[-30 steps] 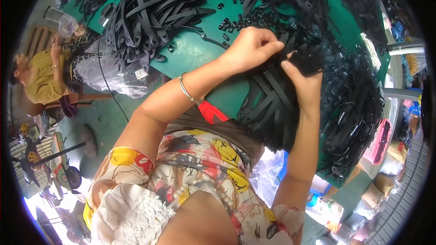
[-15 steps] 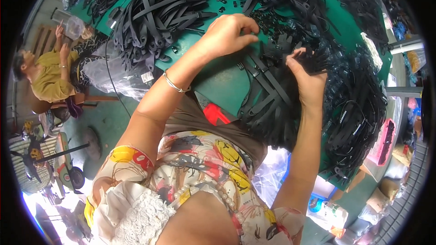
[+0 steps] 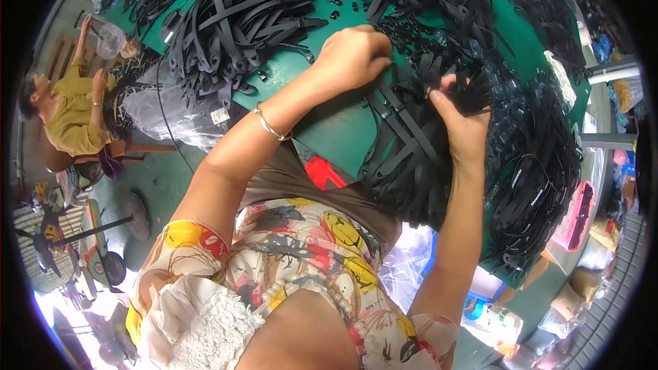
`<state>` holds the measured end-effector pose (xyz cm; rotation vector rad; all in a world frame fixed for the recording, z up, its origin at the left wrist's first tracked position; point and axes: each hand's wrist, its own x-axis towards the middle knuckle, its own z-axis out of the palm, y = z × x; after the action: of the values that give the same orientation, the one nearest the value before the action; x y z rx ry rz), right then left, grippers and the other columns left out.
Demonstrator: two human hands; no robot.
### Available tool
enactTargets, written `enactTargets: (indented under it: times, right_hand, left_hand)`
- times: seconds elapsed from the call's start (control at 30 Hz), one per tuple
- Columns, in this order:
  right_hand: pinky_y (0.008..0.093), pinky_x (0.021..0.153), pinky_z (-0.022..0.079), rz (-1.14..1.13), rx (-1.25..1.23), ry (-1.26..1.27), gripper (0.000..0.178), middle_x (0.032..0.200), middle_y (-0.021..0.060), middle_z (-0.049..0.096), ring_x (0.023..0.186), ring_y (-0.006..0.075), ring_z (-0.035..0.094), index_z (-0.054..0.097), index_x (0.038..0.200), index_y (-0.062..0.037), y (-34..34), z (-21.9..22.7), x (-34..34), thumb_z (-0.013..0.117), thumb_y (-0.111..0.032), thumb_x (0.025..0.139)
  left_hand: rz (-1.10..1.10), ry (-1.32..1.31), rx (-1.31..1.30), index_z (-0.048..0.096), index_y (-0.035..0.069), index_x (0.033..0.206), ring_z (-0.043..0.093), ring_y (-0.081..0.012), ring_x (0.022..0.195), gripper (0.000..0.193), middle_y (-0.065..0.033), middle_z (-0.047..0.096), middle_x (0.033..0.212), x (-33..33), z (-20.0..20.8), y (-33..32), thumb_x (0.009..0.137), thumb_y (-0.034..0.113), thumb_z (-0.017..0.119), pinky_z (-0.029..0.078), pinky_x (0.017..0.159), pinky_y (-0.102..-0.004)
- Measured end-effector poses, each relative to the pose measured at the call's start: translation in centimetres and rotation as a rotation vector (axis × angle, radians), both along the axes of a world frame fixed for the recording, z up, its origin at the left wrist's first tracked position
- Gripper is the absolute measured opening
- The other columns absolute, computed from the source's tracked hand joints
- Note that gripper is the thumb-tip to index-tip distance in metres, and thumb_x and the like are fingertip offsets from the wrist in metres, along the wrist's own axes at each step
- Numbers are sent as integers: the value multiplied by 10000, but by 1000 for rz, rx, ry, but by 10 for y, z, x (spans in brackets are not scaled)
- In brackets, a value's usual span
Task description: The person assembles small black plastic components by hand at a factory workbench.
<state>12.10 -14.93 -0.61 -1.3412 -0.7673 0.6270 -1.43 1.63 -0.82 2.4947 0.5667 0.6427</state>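
Green table (image 3: 336,127) is carrying heaps of black straps (image 3: 240,24), one lying near its left edge; a co-worker (image 3: 79,113) is sitting beyond that edge. Left hand (image 3: 356,55) is hovering over the table's middle, fingers curled in, thumb resting near the index finger; cannot tell whether they are pinching anything. Right hand (image 3: 466,120) is gripping a bundle of strap ends (image 3: 474,92), partly closed around it; other straps (image 3: 404,154) are lying between it and the near edge.
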Motion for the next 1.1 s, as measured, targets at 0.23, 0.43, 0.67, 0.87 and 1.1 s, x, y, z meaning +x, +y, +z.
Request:
enactTargets:
  times: [0.23,0.43,0.67,0.87,1.1]
  right_hand:
    - [223,637,448,35,25,70,199,800,2,582,678,85,551,577,890,-9,1,4,-4,680,24,723]
    - [216,627,444,43,-15,48,174,760,-10,589,663,76,545,577,855,-18,0,4,-3,681,21,721]
    - [215,645,449,42,-46,-44,178,775,-12,596,690,70,547,582,857,-20,2,-1,-1,685,14,716]
    - [218,667,452,33,-54,-67,204,816,-3,606,724,72,551,589,872,-21,2,-4,0,688,22,700]
    - [221,684,450,64,-49,-69,191,816,-2,603,737,74,552,587,873,-16,0,-3,-2,688,11,712]
  left_hand:
    - [-220,-222,-1247,589,28,874,592,-93,688,164,-33,627,776,10,7,-13,749,43,694,447,588,-202]
    - [-233,-297,-1436,578,23,882,611,-118,688,214,-50,626,775,17,5,-20,717,43,714,463,569,-194]
    - [-261,-225,-1242,575,27,895,591,-85,742,189,-32,622,820,17,7,-24,748,22,693,458,621,-196]
    - [-390,-187,-850,615,30,875,538,-53,699,133,18,586,760,17,12,-23,789,110,677,437,613,-191]
    - [-358,78,-986,634,49,827,489,-44,603,191,17,579,714,19,20,-16,844,240,627,390,533,-171]
